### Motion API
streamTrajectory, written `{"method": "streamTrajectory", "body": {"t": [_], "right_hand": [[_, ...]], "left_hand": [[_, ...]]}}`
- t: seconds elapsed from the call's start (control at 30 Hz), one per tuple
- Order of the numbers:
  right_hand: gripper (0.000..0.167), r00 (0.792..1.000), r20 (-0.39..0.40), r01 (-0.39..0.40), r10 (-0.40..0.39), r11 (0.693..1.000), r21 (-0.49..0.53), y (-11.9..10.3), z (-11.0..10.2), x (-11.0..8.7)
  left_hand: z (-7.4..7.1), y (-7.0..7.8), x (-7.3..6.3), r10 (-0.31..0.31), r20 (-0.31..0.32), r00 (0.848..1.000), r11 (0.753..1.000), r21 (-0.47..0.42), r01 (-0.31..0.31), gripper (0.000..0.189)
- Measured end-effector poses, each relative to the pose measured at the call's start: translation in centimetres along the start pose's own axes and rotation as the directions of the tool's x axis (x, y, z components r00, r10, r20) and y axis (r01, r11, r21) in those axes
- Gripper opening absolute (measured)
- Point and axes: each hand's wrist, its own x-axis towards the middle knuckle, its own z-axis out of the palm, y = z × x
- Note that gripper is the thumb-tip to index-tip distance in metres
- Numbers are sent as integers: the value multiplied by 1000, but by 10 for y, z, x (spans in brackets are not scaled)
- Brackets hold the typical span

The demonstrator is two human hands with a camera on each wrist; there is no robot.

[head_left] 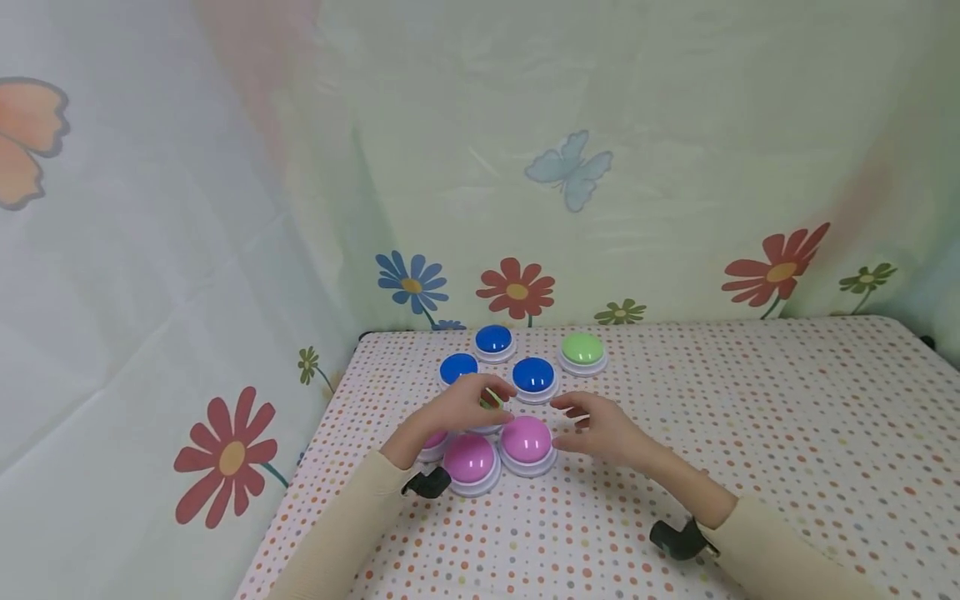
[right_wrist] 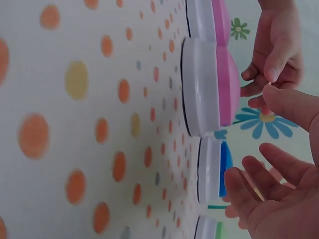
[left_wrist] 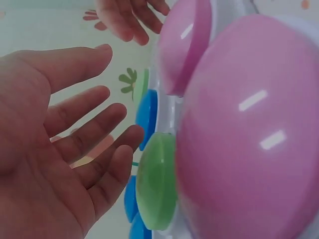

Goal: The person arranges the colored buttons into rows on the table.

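Over the cluster of domed push buttons with white bases hovers my left hand (head_left: 467, 403), empty, its fingers loosely bent. Beneath it a green button (head_left: 491, 399) is partly covered, as is a pink button (head_left: 434, 439) behind the wrist. Two more pink buttons stand nearer: one (head_left: 469, 458) beside the left wrist, the other (head_left: 526, 439) between the hands. To the right of that one, my right hand (head_left: 606, 429) is held with fingers spread and thumb apart, holding nothing. In the left wrist view, the left palm (left_wrist: 30, 144) faces the buttons with nothing in it.
Farther back are three blue buttons, one near the right fingertips (head_left: 533, 375), one behind the left hand (head_left: 458, 367) and one rearmost (head_left: 493, 338). A second green button (head_left: 582, 348) sits back right. The dotted tablecloth (head_left: 787, 417) meets a flowered curtain (head_left: 675, 167).
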Motion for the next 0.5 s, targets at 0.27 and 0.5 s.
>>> {"method": "streamTrajectory", "body": {"t": [0.27, 0.5], "right_hand": [[60, 997, -15, -71, 72, 997, 38, -1, 14, -4], [67, 998, -9, -67, 68, 997, 48, 1, 27, -8]], "left_hand": [[12, -6, -16, -7, -15, 1000, 1000, -2, 7, 45], [27, -8, -25, -2, -21, 1000, 998, 62, 4, 50]]}}
